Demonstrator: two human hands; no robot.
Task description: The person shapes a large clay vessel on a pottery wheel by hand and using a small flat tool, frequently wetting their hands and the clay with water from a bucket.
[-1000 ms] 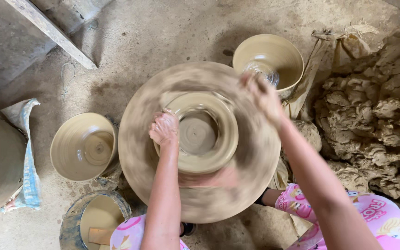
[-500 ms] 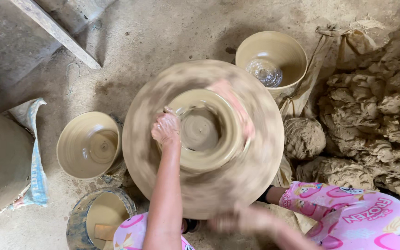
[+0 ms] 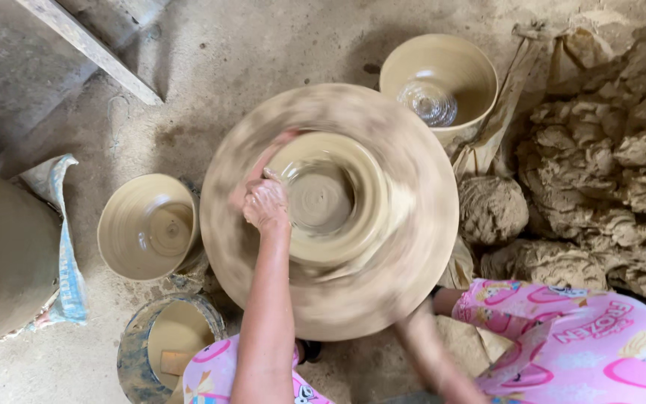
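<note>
Wet clay bowl, upright, centred on wheel.

Bare dirt floor lies open at the upper middle of the frame. The wheel is hemmed left by a finished bowl and bucket, upper right by a water bowl, right by clay lumps.

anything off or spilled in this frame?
Nothing spilled or broken. The clay bowl sits centred on the spinning wheel, left hand on its rim. The right hand is blurred at the wheel's near edge. The raw clay heap looks rough, not upset.
</note>
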